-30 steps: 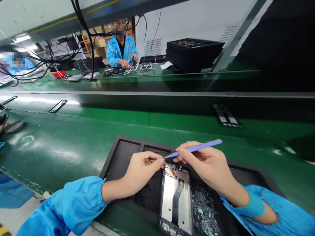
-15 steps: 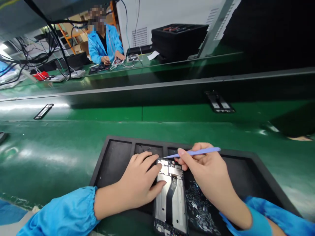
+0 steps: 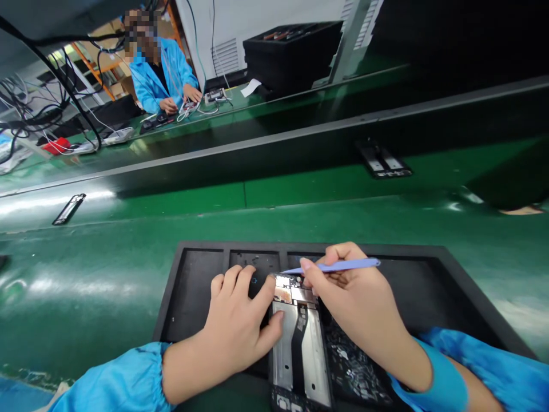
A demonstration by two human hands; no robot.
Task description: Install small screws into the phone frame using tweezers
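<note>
A smartphone mid-frame (image 3: 300, 349) lies face up in a black foam tray (image 3: 197, 297), with a silver plate, a dark strip down its middle and exposed parts at its top end. My left hand (image 3: 238, 320) holds the frame's left edge, fingers spread, thumb on the metal. My right hand (image 3: 355, 300) grips lilac-blue tweezers (image 3: 338, 265) whose tip reaches the frame's top corner. The tip's contact is hidden by glare and fingers. A heap of tiny dark and silver parts (image 3: 354, 360) lies in the tray under my right hand.
Green bench surface (image 3: 86, 269) surrounds the tray. Beyond a dark rail, loose phone parts (image 3: 380, 159) lie on a strip. Across the line, a co-worker (image 3: 158, 71) in a blue coat handles wired devices. Black stacked trays (image 3: 291, 54) and hanging cables stand behind.
My left hand has gone from a pinch above the frame to holding its left edge. The tweezers now lie flatter. The whole view has tilted and shifted as my head turned.
</note>
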